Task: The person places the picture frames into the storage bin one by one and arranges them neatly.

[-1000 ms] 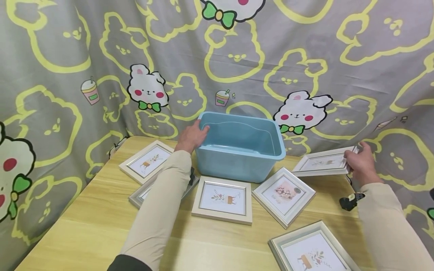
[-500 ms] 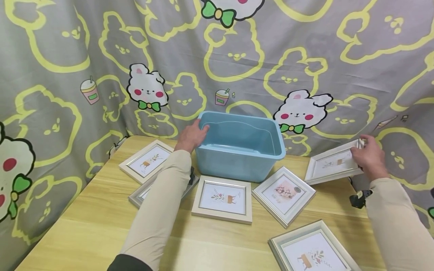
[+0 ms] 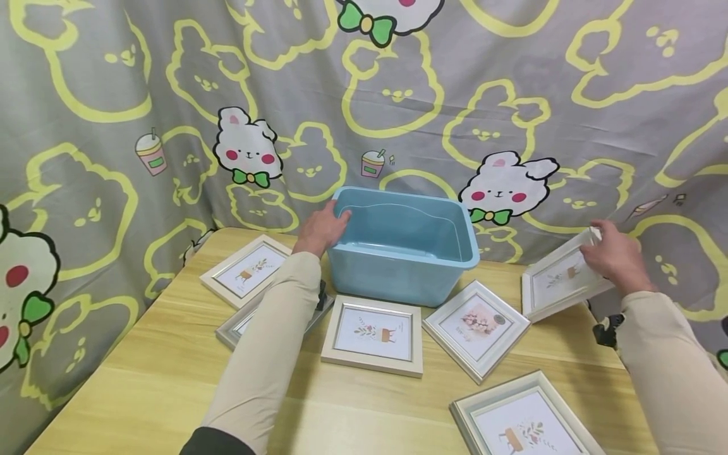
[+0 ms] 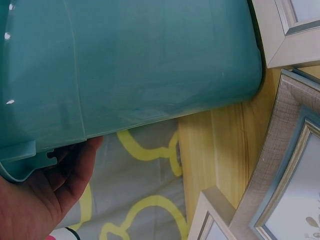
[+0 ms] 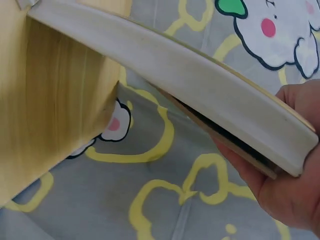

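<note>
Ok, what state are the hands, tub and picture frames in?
Blue plastic tub: upright, open
Left hand: gripping the tub's left end
White picture frame: tilted
Right hand: gripping that frame
Left cream frame: face up
Centre cream frame: flat, face up
Blossom-print frame: flat, face up
Grey frame: face up
Front-right frame: face up, partly out of view

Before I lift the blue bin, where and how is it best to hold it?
Probably hold the blue bin at both short ends: the left hand grips the left one; bring the right hand, once free of its frame, from the right, hooking under the overhanging rim.
</note>
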### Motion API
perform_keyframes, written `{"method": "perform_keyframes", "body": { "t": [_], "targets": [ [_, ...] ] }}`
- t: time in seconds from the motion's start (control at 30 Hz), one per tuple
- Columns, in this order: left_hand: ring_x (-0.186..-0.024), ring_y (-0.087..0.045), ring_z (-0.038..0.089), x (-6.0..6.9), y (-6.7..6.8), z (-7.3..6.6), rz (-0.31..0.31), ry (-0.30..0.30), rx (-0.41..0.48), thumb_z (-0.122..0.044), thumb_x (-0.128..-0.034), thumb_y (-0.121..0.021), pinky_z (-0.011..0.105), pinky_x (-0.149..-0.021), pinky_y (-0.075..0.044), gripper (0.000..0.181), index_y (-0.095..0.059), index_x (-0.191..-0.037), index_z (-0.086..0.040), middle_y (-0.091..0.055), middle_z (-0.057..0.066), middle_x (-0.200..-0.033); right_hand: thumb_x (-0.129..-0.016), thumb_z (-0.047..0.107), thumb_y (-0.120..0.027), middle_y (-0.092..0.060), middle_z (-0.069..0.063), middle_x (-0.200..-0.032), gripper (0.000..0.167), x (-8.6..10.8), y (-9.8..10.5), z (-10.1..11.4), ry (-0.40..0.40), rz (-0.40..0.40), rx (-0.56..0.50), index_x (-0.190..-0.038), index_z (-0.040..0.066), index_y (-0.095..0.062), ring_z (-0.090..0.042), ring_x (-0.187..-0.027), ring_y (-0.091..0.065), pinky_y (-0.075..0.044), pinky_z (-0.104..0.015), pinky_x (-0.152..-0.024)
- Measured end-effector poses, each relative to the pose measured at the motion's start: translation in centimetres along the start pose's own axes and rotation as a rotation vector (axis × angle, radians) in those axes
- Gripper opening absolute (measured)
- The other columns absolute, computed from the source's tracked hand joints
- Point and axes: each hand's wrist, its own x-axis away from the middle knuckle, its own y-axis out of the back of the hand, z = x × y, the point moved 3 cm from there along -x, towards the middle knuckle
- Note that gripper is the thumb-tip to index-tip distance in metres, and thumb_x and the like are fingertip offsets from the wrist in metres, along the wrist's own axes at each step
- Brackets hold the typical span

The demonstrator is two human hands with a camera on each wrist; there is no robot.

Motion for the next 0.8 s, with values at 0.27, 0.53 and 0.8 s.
{"method": "perform_keyframes", "body": {
  "t": [0.27,0.53,0.8],
  "targets": [
    [-0.138,-0.041,0.036,-0.1,0.0,0.1,0.006,0.0,-0.014,-0.06,-0.0973,-0.03,0.05,-0.111,-0.036,0.069,-0.023,-0.154,-0.023,-0.041,0.014,-0.152,-0.091,0.024,-0.056,-0.042,-0.043,-0.117,0.08,-0.3,-0.6,2.0,0.01,0.043,0.009,-0.153,-0.001,-0.011,-0.053,-0.094,-0.05,-0.048,-0.052,-0.063],
    [-0.137,-0.042,0.036,-0.1,0.0,0.0,-0.002,-0.001,0.005,-0.058,-0.0978,-0.033,0.051,-0.111,-0.036,0.067,-0.024,-0.154,-0.022,-0.042,0.015,-0.151,-0.087,0.023,-0.06,-0.041,-0.043,-0.121,0.088,-0.4,-1.7,3.0,0.025,0.115,-0.016,-0.154,0.002,-0.007,-0.051,-0.095,-0.054,-0.053,-0.048,-0.061],
    [-0.137,-0.042,0.035,-0.1,0.0,0.2,0.001,0.001,-0.008,-0.061,-0.0972,-0.03,0.051,-0.11,-0.037,0.069,-0.023,-0.154,-0.023,-0.041,0.014,-0.152,-0.082,0.024,-0.064,-0.04,-0.041,-0.122,0.096,-0.4,-2.5,3.6,0.016,0.183,-0.001,-0.154,0.002,-0.004,-0.051,-0.096,-0.054,-0.052,-0.043,-0.059]
  ]
}}
